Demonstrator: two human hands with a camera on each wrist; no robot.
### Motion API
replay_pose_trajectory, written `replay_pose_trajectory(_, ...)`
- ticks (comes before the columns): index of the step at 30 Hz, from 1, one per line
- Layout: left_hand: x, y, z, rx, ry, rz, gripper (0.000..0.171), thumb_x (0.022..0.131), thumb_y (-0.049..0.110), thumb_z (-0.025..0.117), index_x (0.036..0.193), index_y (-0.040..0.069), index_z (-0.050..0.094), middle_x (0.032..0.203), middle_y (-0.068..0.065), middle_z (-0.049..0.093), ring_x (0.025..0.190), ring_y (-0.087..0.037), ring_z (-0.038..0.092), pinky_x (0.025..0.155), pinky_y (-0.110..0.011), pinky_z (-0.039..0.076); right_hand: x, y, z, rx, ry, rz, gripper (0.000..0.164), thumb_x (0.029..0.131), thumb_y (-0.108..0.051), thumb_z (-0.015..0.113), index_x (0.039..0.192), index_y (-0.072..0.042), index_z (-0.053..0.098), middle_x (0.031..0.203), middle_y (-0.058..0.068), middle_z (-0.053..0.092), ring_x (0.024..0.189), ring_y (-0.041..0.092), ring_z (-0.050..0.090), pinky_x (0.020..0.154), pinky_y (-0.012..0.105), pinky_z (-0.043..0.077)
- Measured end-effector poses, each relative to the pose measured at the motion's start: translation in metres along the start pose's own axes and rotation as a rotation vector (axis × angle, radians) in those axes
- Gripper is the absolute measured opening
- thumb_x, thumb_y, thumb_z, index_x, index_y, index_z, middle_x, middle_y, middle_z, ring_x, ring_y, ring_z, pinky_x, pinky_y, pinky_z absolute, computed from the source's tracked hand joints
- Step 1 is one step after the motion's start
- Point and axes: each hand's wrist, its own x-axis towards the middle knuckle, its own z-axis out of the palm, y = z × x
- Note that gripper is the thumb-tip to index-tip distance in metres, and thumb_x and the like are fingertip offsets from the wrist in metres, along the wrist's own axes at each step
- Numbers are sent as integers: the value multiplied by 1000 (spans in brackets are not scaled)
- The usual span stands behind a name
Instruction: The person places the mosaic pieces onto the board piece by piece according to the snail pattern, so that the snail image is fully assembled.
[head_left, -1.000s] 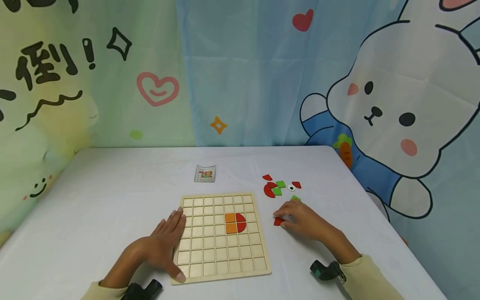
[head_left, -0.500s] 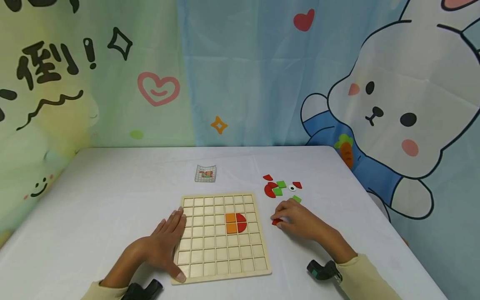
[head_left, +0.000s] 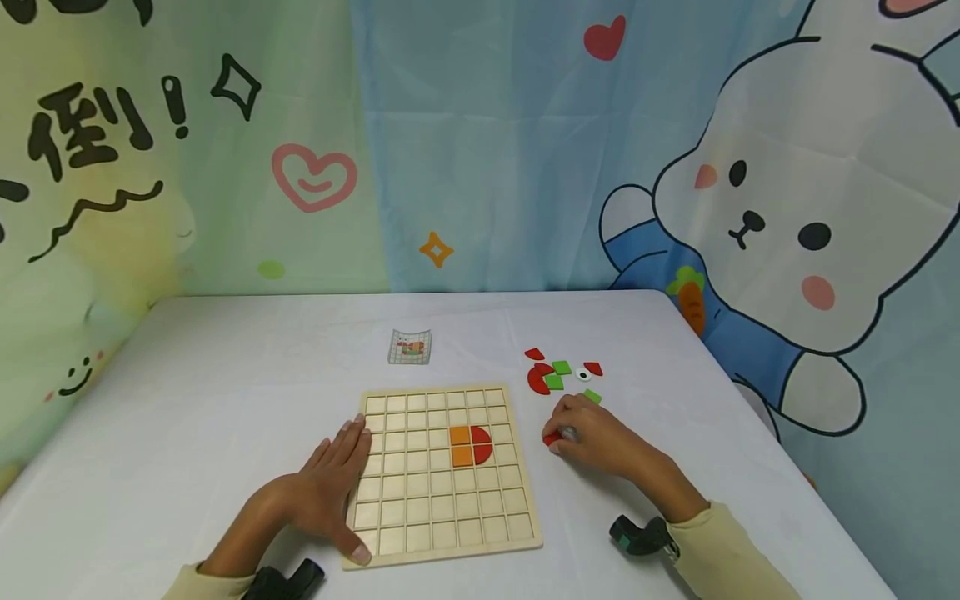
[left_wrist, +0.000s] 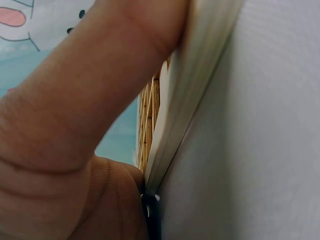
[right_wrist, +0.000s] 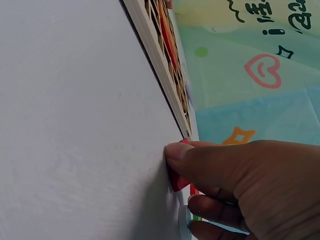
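Shifted slightly toward the gridded board (head_left: 420, 508) since a second ago, the right hand (head_left: 596, 433) pinches a red piece (right_wrist: 178, 181) just beyond the board's right edge, while the left hand (head_left: 322, 487), fingers straight, rests along the left edge, well apart from the piece.

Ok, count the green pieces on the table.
3 visible, right of the board: the far green piece, the middle green piece beside a curved red piece, and the near green piece partly hidden by the right hand. More may be hidden under that hand.
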Motion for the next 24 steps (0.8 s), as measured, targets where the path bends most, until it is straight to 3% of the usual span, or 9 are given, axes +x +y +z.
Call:
replay_pose_trajectory(3, 0, 0, 1, -8, 1, -3, 148, 54, 65, 85, 150, -12, 2, 156, -30, -11, 144, -44, -8, 110, -61, 2, 1, -1, -1, 27, 24, 10, 16, 80, -9, 80, 89, -19, 72, 86, -12, 56, 88, 11, 50, 80, 32, 50)
replay_pose_trajectory(10, 1, 1, 0, -17, -12, -14, 149, 54, 66, 85, 150, -11, 1, 157, -28, -12, 144, -43, -9, 111, -61, 1, 3, -1, -2, 120, 145, -37, 29, 83, -3, 77, 111, -9, 74, 86, -9, 59, 80, 11, 53, 70, 25, 49)
replay_pose_trajectory(14, 0, 1, -1, -16, -12, -8, 148, 55, 65, 85, 150, -12, 1, 156, -29, -12, 144, -43, -9, 111, -61, 1, 5, -1, -2, 174, 221, -84, 24, 81, -2, 78, 104, -7, 76, 90, -7, 66, 82, 10, 60, 73, 27, 53)
replay_pose_trajectory(24, 0, -1, 0, -20, -7, 5, 147, 56, 64, 85, 150, -12, 1, 156, -29, -12, 143, -44, -10, 110, -61, 1, 9, -7, 0, 247, 235, -132, 26, 84, 1, 74, 110, -5, 74, 95, -4, 70, 79, 9, 62, 72, 30, 54)
